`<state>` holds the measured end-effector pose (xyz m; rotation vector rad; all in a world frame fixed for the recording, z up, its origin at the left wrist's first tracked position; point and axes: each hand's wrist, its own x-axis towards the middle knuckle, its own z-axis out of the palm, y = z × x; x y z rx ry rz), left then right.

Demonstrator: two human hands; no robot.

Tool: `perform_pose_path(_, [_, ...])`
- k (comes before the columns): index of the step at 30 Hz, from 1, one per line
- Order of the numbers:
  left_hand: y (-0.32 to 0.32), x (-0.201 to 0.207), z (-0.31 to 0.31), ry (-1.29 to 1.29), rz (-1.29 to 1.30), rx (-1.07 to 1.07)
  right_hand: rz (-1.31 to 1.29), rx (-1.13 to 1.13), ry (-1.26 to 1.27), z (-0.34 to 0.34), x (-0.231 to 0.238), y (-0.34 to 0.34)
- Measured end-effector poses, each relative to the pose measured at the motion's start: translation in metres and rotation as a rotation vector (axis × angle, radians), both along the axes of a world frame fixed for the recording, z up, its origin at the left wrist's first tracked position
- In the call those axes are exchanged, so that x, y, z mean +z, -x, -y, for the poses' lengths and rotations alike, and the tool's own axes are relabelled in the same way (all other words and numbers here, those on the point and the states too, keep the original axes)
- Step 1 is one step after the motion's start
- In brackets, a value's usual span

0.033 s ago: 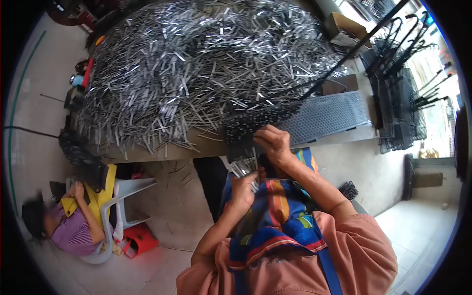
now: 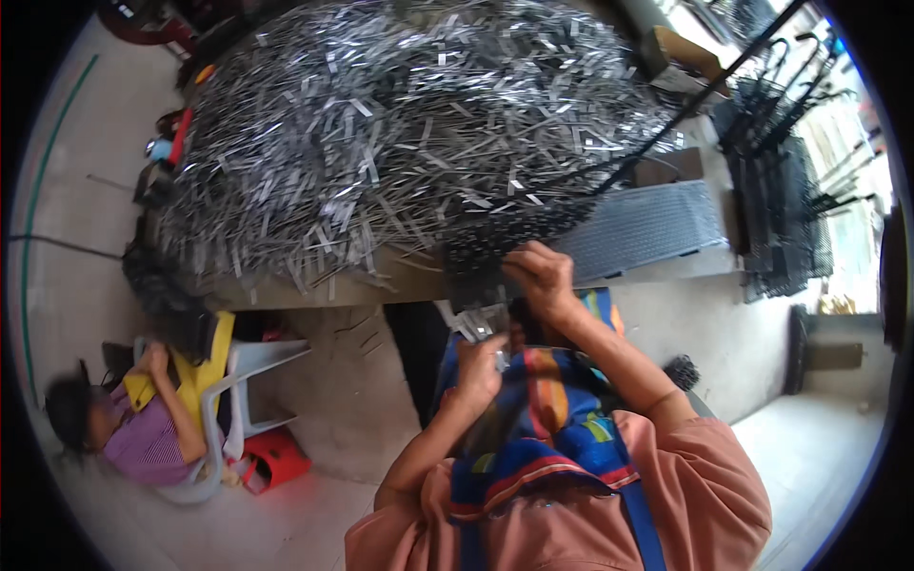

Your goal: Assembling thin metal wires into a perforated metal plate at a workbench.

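Observation:
A huge heap of thin silver metal strips (image 2: 400,124) covers the table (image 2: 400,285) in front of me. My right hand (image 2: 543,278) is at the table's near edge, its fingers closed on a dark perforated metal piece (image 2: 473,259). Just below it, my left hand (image 2: 479,369) grips a small bundle of metal strips (image 2: 469,324) over my lap. A colourful striped cloth (image 2: 543,419) lies across my lap under both hands.
Another person (image 2: 133,428) sits on a white plastic chair (image 2: 252,366) at the lower left, beside a red object (image 2: 276,459) on the concrete floor. A grey perforated sheet (image 2: 647,224) lies at the table's right. Black wire racks (image 2: 781,190) stand at the far right.

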<state>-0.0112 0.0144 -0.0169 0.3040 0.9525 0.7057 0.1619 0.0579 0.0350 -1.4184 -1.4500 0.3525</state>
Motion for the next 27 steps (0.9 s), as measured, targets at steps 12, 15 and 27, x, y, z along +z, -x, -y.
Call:
perform_pose_path(12, [-0.005,0.005,0.0,0.034,-0.015,0.014,0.038,-0.105,0.109,0.001,-0.004,0.004])
perform_pose_path(15, [-0.007,0.007,-0.004,0.019,0.003,0.013,0.115,-0.087,0.001,-0.004,-0.009,0.003])
perform_pose_path(27, [-0.007,0.026,-0.012,0.027,0.044,-0.127,-0.826,0.111,0.843,0.034,-0.007,-0.002])
